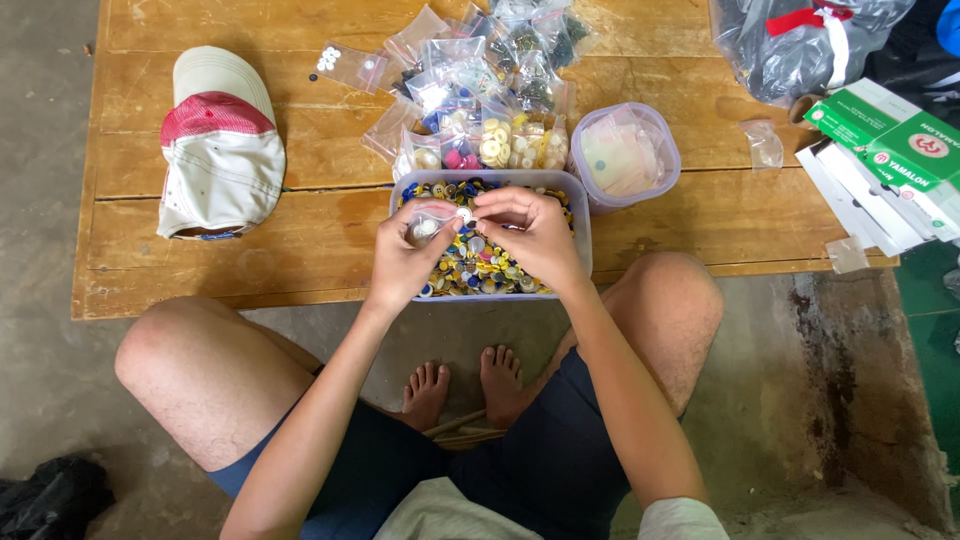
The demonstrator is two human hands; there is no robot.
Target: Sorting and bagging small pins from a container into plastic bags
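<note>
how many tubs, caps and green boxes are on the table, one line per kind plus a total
plastic tubs: 2, a button-filled tub and a lidded tub
caps: 1, a red and white cap
green boxes: 2
total: 5

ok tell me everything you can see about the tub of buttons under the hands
The tub of buttons is a clear, rectangular plastic container with rounded corners and no lid on, packed with small round buttons in yellow, blue and white. It sits upright at the near edge of the wooden board. Filled little bags lie just behind it and a smaller round tub beside it. Both hands hover over it.
</note>
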